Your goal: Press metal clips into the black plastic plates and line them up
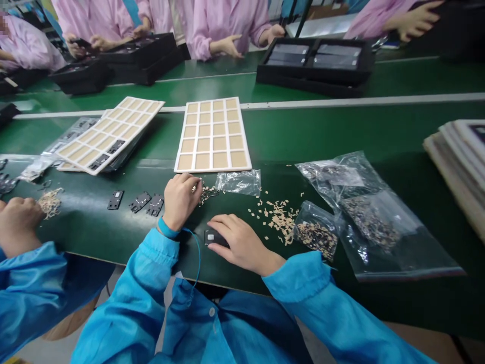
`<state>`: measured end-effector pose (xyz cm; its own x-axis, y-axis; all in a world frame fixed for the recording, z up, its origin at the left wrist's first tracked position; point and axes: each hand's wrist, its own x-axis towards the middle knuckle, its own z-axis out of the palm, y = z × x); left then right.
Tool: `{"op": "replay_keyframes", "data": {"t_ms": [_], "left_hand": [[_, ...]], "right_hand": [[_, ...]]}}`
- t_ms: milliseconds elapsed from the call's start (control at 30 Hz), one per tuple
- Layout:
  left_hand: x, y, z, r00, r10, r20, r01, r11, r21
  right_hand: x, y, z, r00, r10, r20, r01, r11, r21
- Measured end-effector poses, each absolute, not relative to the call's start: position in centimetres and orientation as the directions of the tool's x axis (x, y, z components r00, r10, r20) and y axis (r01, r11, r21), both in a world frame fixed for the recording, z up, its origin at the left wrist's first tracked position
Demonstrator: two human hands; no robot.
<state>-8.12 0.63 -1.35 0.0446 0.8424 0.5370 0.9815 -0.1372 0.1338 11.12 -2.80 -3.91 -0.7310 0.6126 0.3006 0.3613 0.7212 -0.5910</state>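
My right hand (242, 242) grips a small black plastic part (215, 237) with a pale patch on it, low over the table's near edge. My left hand (180, 199), with a blue wrist strap on it, is closed with thumb and fingertips together. It is at a small heap of tiny metal-and-tan pieces (207, 193); what its fingertips hold is too small to make out. Left of it lie several black plastic parts (140, 201). To the right of my right hand, tan pieces (281, 217) are scattered beside a small clear bag (316, 232) of similar bits.
A white gridded tray (212, 169) lies ahead, with an empty plastic bag (238, 182) before it. Tilted trays (131, 116) stand left, larger bags (409, 253) and stacked boards (454, 167) right. A neighbour's hand (18, 220) works at left. Across the table, people handle black boxes (314, 81).
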Motion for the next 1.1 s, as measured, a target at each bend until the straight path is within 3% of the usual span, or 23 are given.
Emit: {"op": "replay_keyframes", "data": {"t_ms": [67,133,200,300,400,467,533,767,933,1100], "left_hand": [[-7.7,0.0,-0.8,0.107,0.769,0.63,0.973,-0.211,0.093],[-6.8,-0.8,-0.4,0.27,0.675,0.686,0.936,-0.35,-0.024],[-5.5,-1.6,-0.2,0.457,0.569,0.683,0.851,-0.503,-0.151],[-4.0,-2.5,-0.3,0.618,0.453,0.642,0.721,-0.652,-0.234],[-3.5,-2.7,-0.5,0.571,0.484,0.663,0.686,-0.725,-0.061],[-3.5,-2.7,-0.6,0.449,0.576,0.683,0.7,-0.702,0.132],[-3.7,-2.6,-0.7,0.352,0.629,0.693,0.72,-0.655,0.23],[-4.1,-2.6,-0.8,0.43,0.509,0.746,0.703,-0.707,0.077],[-4.1,-2.6,-0.7,0.449,0.513,0.731,0.72,-0.692,0.044],[-3.9,-2.5,-0.8,0.504,0.528,0.683,0.701,-0.712,0.034]], "right_hand": [[11.3,-2.3,-3.7,-0.615,0.73,0.3,0.304,0.57,-0.763],[11.5,-1.5,-3.7,-0.504,0.839,0.205,0.165,0.327,-0.931],[11.8,-0.6,-3.7,-0.444,0.89,0.106,0.035,0.135,-0.99],[12.4,0.2,-3.5,-0.386,0.92,0.069,-0.012,0.07,-0.997],[12.9,0.1,-3.0,-0.375,0.923,0.084,0.006,0.093,-0.996],[13.1,-0.2,-2.6,-0.387,0.917,0.102,0.045,0.129,-0.991],[13.2,-0.5,-2.2,-0.405,0.905,0.127,0.107,0.185,-0.977],[13.3,-1.0,-2.0,-0.443,0.839,0.316,0.227,0.446,-0.866],[13.4,-0.9,-2.2,-0.428,0.722,0.543,0.344,0.686,-0.642],[13.7,-0.9,-2.1,-0.467,0.64,0.61,0.451,0.766,-0.458]]}}
